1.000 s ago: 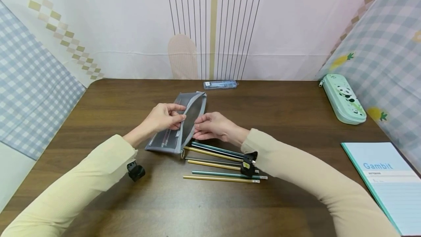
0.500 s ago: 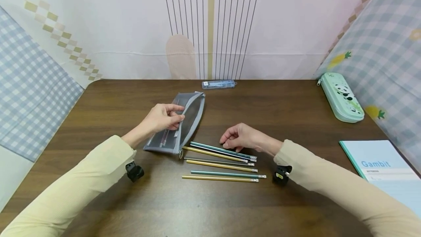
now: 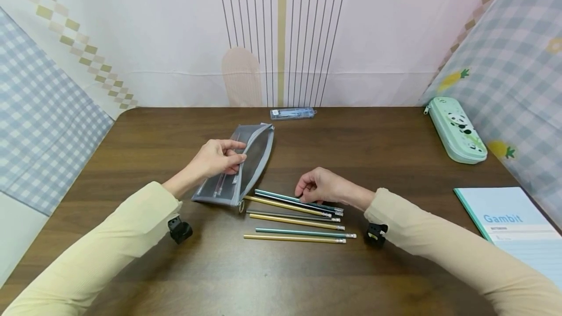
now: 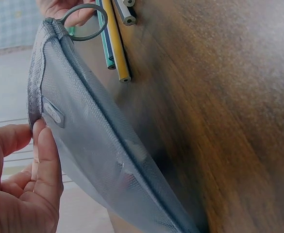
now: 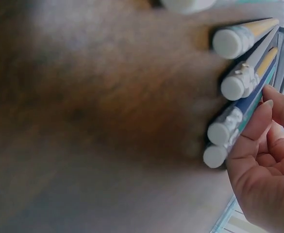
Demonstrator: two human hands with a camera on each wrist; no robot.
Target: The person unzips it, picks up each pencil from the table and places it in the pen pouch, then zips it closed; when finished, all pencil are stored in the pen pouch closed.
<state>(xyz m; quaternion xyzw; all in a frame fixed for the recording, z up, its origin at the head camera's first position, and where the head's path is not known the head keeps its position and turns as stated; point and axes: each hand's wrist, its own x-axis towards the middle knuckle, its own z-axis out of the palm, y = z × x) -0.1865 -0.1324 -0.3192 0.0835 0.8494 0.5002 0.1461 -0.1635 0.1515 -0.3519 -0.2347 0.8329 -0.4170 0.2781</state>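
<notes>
My left hand [image 3: 217,157] pinches the near rim of a grey mesh zip pencil pouch [image 3: 228,195], whose mouth gapes toward the right. In the left wrist view, thumb and fingertips grip the edge by a small label [image 4: 54,114]. Beside the pouch lie several pencils in gold, teal, grey and dark blue, among them a gold pencil [image 3: 290,239] nearest the front. My right hand [image 3: 322,185] is down at the rear of the bunch, thumb and forefinger pinching a teal pencil [image 5: 248,115]. White erasers [image 5: 226,43] cap the pencils' right ends.
A blue clear case [image 3: 292,113] lies at the table's back edge. Far right are a mint panda pencil case [image 3: 456,130] and a notebook [image 3: 513,218]. A metal ring [image 4: 85,22] hangs from the pouch's zip end. Patterned cloth [image 3: 175,38] stands behind the table.
My right hand has left the pouch's mouth, moved right and come down onto the teal pencil at the rear. My left hand stays on the pouch rim.
</notes>
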